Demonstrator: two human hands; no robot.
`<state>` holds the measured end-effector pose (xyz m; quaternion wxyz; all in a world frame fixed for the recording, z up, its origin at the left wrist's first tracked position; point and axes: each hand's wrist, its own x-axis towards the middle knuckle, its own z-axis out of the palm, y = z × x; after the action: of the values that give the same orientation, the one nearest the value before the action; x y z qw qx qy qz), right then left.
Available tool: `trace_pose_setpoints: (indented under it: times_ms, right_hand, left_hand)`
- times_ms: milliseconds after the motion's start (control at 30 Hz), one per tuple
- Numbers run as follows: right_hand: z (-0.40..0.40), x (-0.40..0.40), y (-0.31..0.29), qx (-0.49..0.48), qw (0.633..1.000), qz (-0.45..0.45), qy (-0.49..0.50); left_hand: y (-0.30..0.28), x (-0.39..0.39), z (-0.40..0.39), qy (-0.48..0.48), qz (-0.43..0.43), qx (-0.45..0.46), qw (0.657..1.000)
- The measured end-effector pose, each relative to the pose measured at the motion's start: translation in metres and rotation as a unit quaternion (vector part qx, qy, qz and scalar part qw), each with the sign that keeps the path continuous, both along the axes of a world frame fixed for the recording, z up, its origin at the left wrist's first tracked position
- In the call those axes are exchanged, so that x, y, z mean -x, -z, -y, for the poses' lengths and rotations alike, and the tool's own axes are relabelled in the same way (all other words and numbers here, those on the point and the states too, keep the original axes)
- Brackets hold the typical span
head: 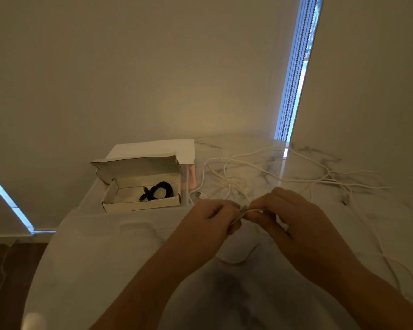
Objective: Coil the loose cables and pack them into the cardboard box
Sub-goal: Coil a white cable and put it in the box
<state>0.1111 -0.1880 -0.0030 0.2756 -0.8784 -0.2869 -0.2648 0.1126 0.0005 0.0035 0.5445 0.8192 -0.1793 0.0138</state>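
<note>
Near table (129, 270) edge, hands (244, 211) on cable (244, 213)

- Above a marble table (129, 246), a left hand (208, 225) and right hand (293, 217) meet, both pinching one white cable (242, 214).
- Left of the hands, a cardboard box (141, 203) sits open, lid up, a coiled black cable (159, 190) inside.
- Right of the box, loose white cables (296, 179) lie tangled across the table.
</note>
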Motion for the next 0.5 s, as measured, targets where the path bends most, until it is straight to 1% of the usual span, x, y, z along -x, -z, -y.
trace_pose_setpoints:
  times_ms: [133,233,367,433,500]
  right_hand:
    - [0.0002,-0.0025,0.0017,-0.002,1.000,0.001,0.008]
    - [0.0031,-0.0049,0.0021,-0.021,0.999,0.003,0.025]
    - [0.0047,-0.0073,0.0035,-0.041,0.998,0.011,0.055]
    - [0.0030,-0.0082,0.0045,-0.053,0.997,0.012,0.057]
    - [0.0021,-0.0087,0.0046,-0.068,0.996,0.008,0.056]
  left_hand:
    - [-0.0020,0.0015,-0.0007,0.017,-0.034,0.028,0.999]
    - [-0.0030,0.0028,-0.0022,0.025,-0.055,0.055,0.997]
    - [-0.0054,0.0044,-0.0033,0.037,-0.060,0.075,0.995]
    - [-0.0054,0.0038,-0.0033,0.040,-0.064,0.109,0.991]
    - [-0.0053,0.0026,-0.0036,0.045,-0.084,0.175,0.980]
